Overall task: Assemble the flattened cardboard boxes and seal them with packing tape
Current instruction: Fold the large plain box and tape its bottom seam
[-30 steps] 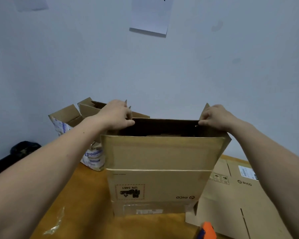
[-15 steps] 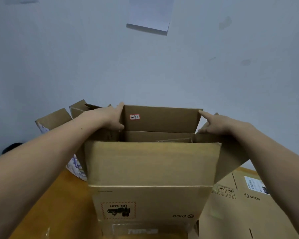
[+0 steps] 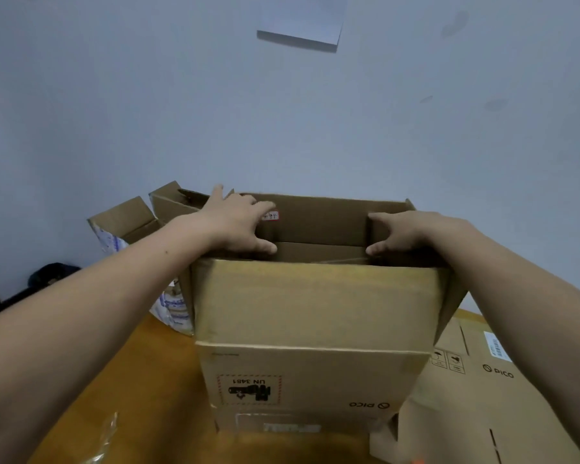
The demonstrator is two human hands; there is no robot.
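The box (image 3: 315, 306) on the table (image 3: 131, 380) now shows me its opening, my hands having slid in from its corners. Left hand (image 3: 238, 222) and right hand (image 3: 409, 232) lie flat, gripping nothing, pressing its short ends inward; I should push both evenly.

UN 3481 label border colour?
Label: red hatched border, black print. Head view.

Flat left hand (image 3: 236, 224), flat right hand (image 3: 412, 233)
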